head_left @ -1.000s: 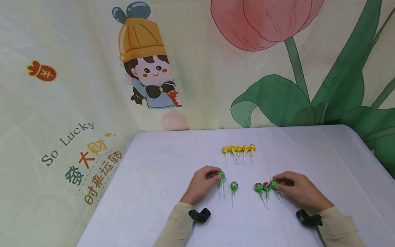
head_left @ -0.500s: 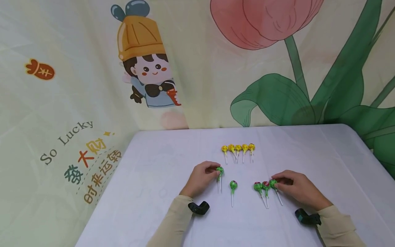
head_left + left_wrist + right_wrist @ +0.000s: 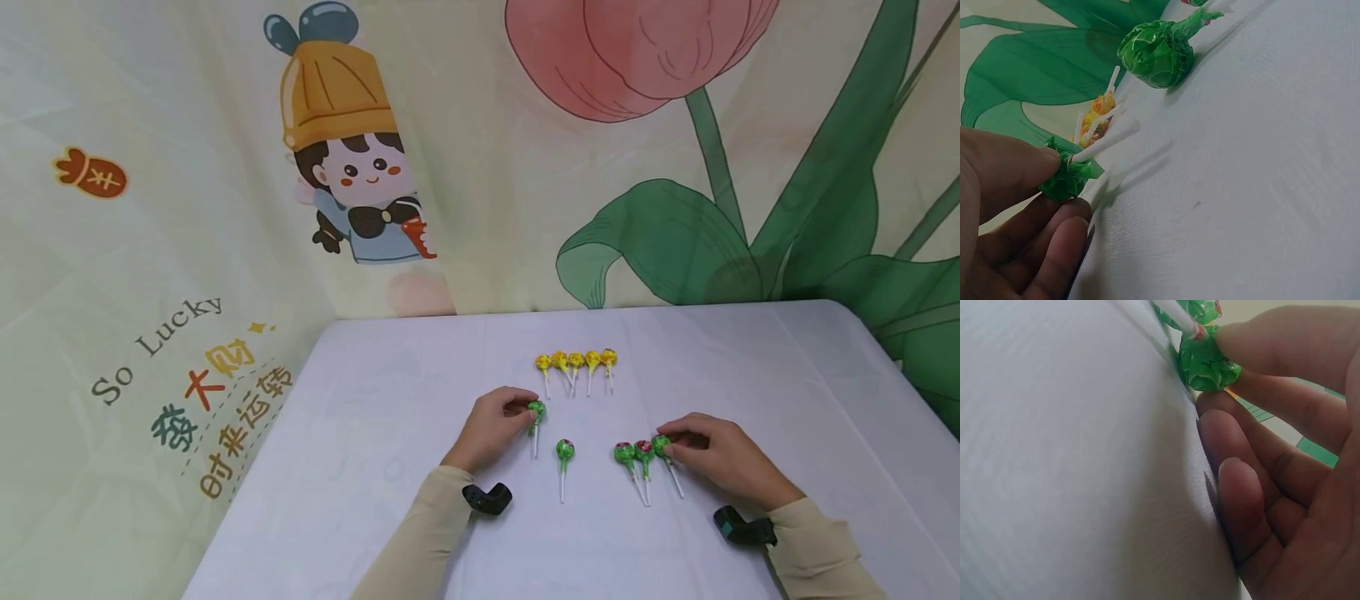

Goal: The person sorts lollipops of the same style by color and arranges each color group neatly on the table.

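Observation:
My left hand [image 3: 491, 429] pinches a green-wrapped lollipop [image 3: 1063, 181] by its candy head between thumb and fingers, the white stick pointing toward me in the head view. Just right of it another green lollipop [image 3: 565, 451] lies alone on the table. My right hand [image 3: 720, 454] holds a green lollipop [image 3: 1207, 365] by its head, at the right end of a small group. Beside that one lie two more lollipops, a green one [image 3: 624, 454] and a green-and-red one [image 3: 643, 452], their sticks close together.
Several yellow lollipops [image 3: 576, 361] stand in a row farther back, sticks toward me. The white-covered table [image 3: 420, 358] ends at a printed cloth backdrop [image 3: 480, 167]. A black wrist device [image 3: 487, 499] sits at the left sleeve, another [image 3: 742, 527] at the right.
My left hand has moved slightly farther back on the table with its lollipop, toward the yellow row. My right hand keeps its place on the green lollipop.

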### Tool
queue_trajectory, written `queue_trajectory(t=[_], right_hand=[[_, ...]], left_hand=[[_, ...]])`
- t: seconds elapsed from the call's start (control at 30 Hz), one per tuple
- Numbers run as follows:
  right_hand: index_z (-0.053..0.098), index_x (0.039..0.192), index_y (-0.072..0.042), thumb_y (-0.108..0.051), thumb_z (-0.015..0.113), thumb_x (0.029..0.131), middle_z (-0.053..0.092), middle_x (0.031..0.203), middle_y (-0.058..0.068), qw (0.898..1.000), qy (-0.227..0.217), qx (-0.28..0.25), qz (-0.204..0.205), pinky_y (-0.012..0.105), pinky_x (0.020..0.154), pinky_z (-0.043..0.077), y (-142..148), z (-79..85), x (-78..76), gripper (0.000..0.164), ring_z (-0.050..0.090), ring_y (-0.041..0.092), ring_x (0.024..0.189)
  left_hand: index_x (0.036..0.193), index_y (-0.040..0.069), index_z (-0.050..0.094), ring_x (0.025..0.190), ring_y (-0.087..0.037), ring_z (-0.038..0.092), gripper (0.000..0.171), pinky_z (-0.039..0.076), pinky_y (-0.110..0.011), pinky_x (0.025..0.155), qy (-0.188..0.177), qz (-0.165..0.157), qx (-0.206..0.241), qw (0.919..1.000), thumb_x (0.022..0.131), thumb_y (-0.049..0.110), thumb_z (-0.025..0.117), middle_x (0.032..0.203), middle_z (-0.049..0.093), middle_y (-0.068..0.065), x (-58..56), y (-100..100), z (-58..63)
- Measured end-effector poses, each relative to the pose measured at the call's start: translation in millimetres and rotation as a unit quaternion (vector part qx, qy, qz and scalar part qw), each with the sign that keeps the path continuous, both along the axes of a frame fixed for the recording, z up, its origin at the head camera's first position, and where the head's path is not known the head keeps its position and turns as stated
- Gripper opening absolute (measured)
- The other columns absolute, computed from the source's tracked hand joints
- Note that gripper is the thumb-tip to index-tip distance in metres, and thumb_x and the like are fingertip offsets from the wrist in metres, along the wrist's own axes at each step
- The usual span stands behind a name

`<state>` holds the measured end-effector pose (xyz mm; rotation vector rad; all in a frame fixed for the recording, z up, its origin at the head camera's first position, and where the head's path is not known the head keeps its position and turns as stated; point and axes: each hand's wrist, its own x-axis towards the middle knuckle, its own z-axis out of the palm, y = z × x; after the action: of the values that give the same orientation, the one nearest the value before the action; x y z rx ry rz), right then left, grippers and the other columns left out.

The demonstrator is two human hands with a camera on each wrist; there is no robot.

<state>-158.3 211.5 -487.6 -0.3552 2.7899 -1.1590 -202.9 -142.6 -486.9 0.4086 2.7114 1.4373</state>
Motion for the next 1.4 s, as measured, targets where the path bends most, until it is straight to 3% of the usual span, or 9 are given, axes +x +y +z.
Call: queue_trajectory(t=[0.23,0.77,1.4], right_hand=[[0.072,0.117,-0.015,-0.026,0.074,0.091,0.064,0.099,-0.005,1.000,-0.002,-0.003,0.000,0.028,0.073,0.050,-1,-1.2,0.1,0.027,0.056,0.016,0.088],[0.072,0.118,-0.016,-0.028,0.073,0.092,0.064,0.103,-0.005,1.000,-0.010,0.007,-0.002,0.035,0.078,0.050,-2,0.3,-1.7,0.028,0.056,0.016,0.090],[0.072,0.118,-0.016,-0.029,0.073,0.093,0.065,0.102,-0.005,1.000,0.000,-0.003,0.002,0.031,0.076,0.050,3,-3.3,-2.2,0.028,0.056,0.016,0.089]], left_hand=[[0.119,0.014,0.072,0.094,-0.010,0.064,0.025,0.052,-0.033,0.085,0.010,-0.005,-0.018,0.9998,0.094,0.019,0.071,0.105,0.067,0.007,-6.8,4,1.9],[0.122,0.018,0.071,0.097,-0.009,0.064,0.028,0.052,-0.035,0.087,-0.017,-0.008,-0.026,0.9995,0.095,0.025,0.070,0.106,0.067,0.009,-14.0,3,5.1],[0.121,0.017,0.071,0.095,-0.009,0.064,0.027,0.052,-0.034,0.085,-0.017,-0.013,-0.039,0.9990,0.095,0.023,0.070,0.106,0.068,0.008,-22.3,7,4.1]])
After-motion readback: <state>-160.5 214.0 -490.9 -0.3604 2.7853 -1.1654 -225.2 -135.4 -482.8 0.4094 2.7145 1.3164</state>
